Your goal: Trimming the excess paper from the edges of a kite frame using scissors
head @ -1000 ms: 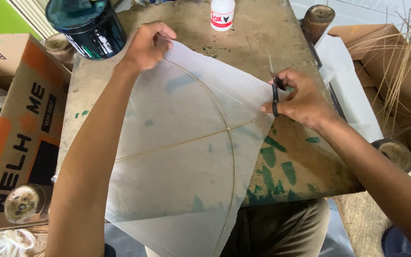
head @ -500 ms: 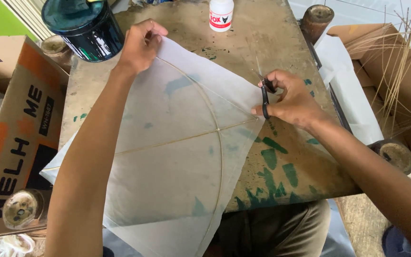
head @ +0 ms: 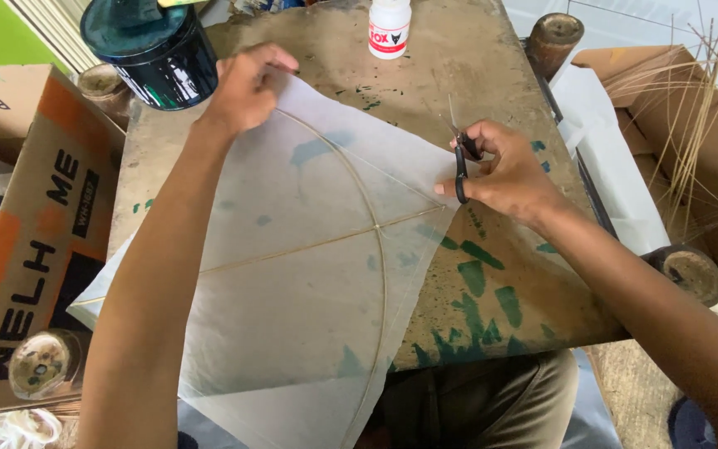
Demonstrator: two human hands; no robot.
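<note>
A translucent white paper kite (head: 309,249) with a thin bamboo spine and a bowed cross stick lies on the stained wooden table (head: 492,283). My left hand (head: 247,87) pinches the kite's far corner against the table. My right hand (head: 504,170) holds black-handled scissors (head: 459,150), blades pointing away from me, at the kite's right corner where the cross stick ends.
A dark round tin (head: 151,50) stands at the table's far left and a small white glue bottle (head: 390,27) at the far middle. A printed cardboard box (head: 27,249) sits on the left. On the right are white paper sheets (head: 608,166) and a box of thin bamboo sticks (head: 691,125).
My right hand with the scissors has shifted left along the kite's right edge toward its corner. The kite has slid slightly. My left hand stays on the far corner.
</note>
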